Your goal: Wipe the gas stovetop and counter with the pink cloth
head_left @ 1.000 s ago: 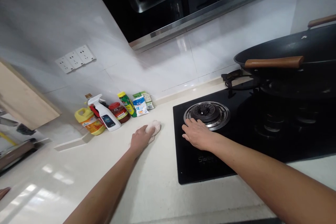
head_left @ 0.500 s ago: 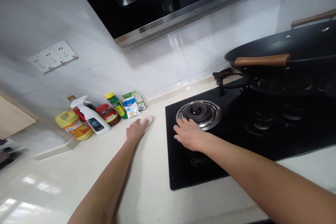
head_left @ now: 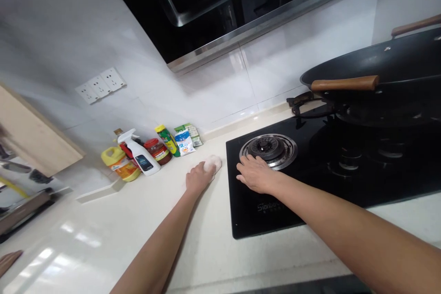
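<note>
A crumpled white cloth or tissue (head_left: 212,163) lies pressed on the pale countertop (head_left: 144,220), between the packets and the hob's left edge. The fingers of my left hand (head_left: 199,177) are closed over it. My right hand (head_left: 255,173) rests palm down on the black glass hob (head_left: 246,211), fingers somewhat spread and holding nothing. Its fingertips reach the near left side of the steel burner ring (head_left: 291,148). Inside the ring sits a dark burner (head_left: 266,146) without a grate.
A large black wok (head_left: 365,62) with wooden handles stands on the right of the hob. Beside the wall are a yellow jug (head_left: 120,164), a white spray bottle (head_left: 144,158), a red-lidded jar (head_left: 158,151), a green bottle (head_left: 168,140) and packets (head_left: 185,143). A range hood (head_left: 220,43) hangs above.
My left hand has slid the white wad rightward over the counter, closer to the hob edge. My right hand stays by the burner ring. The view has swung slightly left.
</note>
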`<state>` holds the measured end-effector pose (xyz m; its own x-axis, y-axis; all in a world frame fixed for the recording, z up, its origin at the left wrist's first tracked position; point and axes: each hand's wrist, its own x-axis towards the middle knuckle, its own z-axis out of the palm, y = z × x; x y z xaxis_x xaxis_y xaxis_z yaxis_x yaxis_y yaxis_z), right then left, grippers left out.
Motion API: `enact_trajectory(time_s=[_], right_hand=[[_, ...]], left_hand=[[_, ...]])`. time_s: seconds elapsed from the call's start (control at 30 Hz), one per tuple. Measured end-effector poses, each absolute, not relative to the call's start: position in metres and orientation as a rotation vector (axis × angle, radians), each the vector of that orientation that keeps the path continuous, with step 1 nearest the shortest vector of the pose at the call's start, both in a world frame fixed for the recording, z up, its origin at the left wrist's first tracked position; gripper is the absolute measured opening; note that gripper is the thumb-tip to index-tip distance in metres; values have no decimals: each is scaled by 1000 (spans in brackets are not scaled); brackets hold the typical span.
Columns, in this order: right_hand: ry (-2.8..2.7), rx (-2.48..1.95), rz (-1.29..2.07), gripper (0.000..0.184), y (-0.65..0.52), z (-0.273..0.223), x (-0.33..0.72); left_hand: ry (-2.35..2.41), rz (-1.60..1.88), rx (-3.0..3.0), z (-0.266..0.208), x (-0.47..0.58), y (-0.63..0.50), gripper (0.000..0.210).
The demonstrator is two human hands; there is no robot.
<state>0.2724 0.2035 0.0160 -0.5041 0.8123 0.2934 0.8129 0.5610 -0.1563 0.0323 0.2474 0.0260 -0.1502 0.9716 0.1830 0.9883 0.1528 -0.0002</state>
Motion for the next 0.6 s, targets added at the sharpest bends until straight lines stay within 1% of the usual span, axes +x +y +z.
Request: enact_trajectory(time_s=[0.27, 0.47, 0.6], right_hand=[[-2484, -1323, -72, 31, 202, 13, 273], [-2502, -1340, -122, 31, 200, 13, 272], [-2478, -1322, -74, 35, 198, 12, 269]], left_hand=[[-2132, -275, -2124, 20, 69, 199, 60], [-2076, -375, -2219, 12, 66, 178, 62], [-2016, -451, -2278, 7, 64, 166, 63]])
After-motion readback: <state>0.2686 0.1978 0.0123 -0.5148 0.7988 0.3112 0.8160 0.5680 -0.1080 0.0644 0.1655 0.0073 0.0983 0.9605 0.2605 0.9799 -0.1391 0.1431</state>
